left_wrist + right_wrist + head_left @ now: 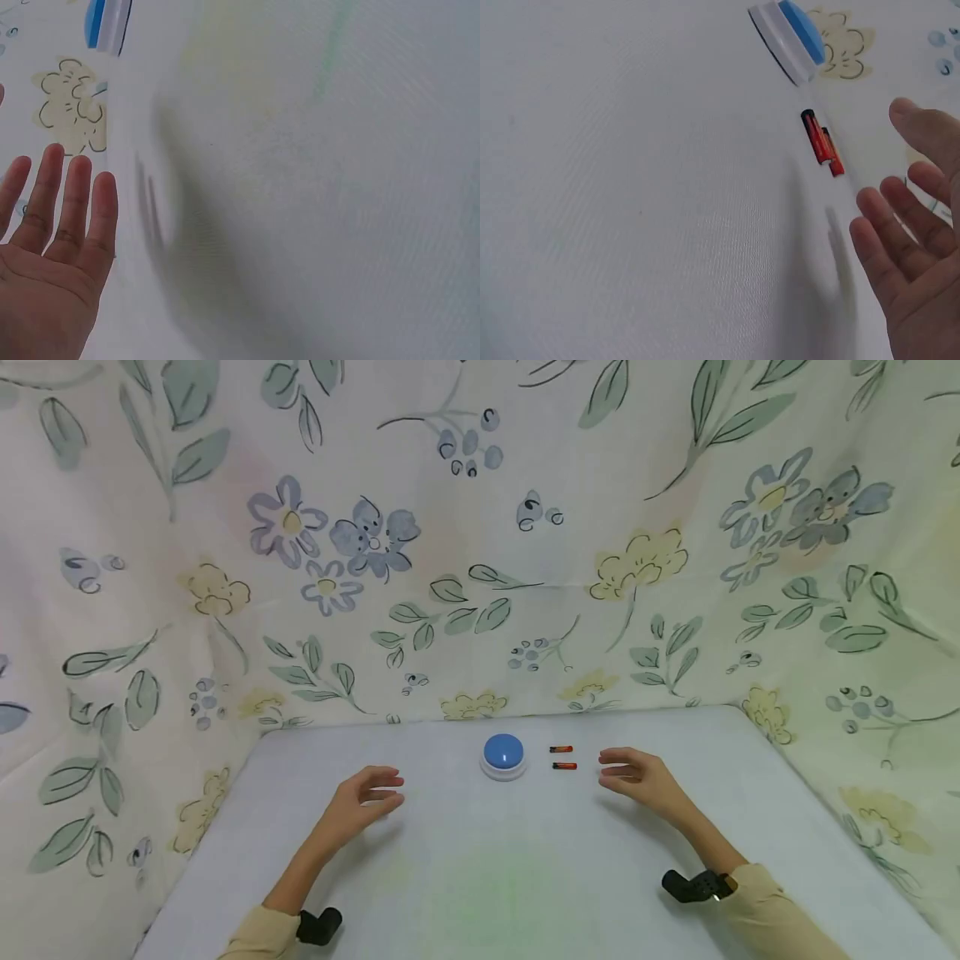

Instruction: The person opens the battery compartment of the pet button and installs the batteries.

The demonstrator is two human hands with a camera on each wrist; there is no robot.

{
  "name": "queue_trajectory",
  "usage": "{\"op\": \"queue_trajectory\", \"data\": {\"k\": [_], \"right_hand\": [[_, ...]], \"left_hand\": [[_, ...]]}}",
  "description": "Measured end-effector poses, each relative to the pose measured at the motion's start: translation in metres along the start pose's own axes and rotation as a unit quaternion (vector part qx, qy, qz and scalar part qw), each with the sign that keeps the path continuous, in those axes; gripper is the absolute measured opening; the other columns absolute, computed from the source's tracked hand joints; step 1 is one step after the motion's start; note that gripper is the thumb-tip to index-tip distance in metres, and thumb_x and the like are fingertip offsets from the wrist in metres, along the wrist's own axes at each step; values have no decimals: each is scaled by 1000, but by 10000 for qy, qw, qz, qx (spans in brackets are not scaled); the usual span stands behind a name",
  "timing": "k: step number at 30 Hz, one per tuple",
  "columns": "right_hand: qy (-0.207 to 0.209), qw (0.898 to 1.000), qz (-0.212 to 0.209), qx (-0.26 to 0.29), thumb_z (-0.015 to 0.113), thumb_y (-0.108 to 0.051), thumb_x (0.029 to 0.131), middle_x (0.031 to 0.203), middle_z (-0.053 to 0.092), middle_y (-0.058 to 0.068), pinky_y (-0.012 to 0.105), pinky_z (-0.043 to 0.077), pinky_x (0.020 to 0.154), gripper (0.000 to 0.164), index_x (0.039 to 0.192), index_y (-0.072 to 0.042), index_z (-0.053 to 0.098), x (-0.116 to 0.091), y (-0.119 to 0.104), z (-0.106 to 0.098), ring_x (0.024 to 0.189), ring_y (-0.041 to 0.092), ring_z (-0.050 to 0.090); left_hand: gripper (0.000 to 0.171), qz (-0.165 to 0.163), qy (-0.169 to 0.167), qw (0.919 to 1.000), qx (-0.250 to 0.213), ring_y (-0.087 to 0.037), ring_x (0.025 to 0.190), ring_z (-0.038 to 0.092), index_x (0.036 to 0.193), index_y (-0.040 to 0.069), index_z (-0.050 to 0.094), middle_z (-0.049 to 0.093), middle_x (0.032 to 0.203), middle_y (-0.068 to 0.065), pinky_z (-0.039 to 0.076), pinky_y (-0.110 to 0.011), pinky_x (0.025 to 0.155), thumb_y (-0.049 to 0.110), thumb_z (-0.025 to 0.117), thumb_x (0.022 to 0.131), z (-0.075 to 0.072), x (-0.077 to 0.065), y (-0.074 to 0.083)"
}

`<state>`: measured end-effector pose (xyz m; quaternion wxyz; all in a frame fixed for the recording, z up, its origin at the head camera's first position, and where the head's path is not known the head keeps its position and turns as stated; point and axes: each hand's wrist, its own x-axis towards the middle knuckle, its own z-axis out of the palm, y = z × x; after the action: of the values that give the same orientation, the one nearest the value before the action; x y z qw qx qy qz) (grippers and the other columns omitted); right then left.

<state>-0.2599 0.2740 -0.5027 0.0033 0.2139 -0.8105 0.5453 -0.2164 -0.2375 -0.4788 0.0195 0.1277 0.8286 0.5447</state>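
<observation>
Near the back of the white table sits a round push-button light (503, 753) with a blue dome on a white base. Two red and black batteries (565, 766) lie side by side to its right. My right hand (636, 777) hovers just right of the batteries, fingers relaxed and holding nothing. Off to the left of the blue dome, my left hand (365, 799) is held above the table with its fingers loosely spread, holding nothing. In the right wrist view the batteries (817, 139) lie beyond the fingertips, with the blue-domed light (787, 37) behind them.
The white table (480, 860) ends at the back and sides against a hanging cloth (480, 543) printed with leaves and flowers. Black wrist cameras (321, 927) are strapped at both wrists, beside beige sleeves (780, 914).
</observation>
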Motion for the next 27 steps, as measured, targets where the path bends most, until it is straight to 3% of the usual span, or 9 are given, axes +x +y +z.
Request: {"op": "queue_trajectory", "data": {"k": [16, 19, 23, 27], "right_hand": [[-168, 9980, -75, 611, 80, -5, 88, 134, 55, 32, 30, 54, 87, 56, 135, 11, 55, 22, 0, 28, 119, 48, 58], [-184, 9979, -91, 614, 81, -4, 88, 135, 54, 32, 40, 52, 93, 56, 134, 12, 55, 27, -4, 35, 120, 48, 56], [-201, 9982, -207, 524, 81, -2, 87, 137, 54, 31, 53, 46, 97, 59, 137, 11, 53, 34, -7, 41, 122, 50, 54], [-302, 9963, -411, 698, 81, 2, 85, 136, 52, 35, 54, 47, 96, 64, 139, 15, 48, 43, -4, 47, 120, 54, 54]], "left_hand": [[61, 421, -171, 9985, -301, -43, 118, 59, 138, -2, 53, 59, 134, -22, 54, -39, 91, 11, 83, 87, 16, 20, -7], [61, 429, -217, 9984, -313, -44, 119, 58, 139, -1, 53, 58, 135, -23, 53, -40, 92, 12, 83, 87, 20, 25, -5], [61, 411, -264, 9978, -455, -51, 122, 53, 139, -2, 51, 54, 137, -29, 49, -54, 97, 6, 82, 87, 28, 30, 6], [65, 366, -232, 9982, -416, -51, 125, 51, 142, -1, 50, 53, 139, -27, 44, -62, 98, 5, 83, 86, 38, 40, 3]]}}
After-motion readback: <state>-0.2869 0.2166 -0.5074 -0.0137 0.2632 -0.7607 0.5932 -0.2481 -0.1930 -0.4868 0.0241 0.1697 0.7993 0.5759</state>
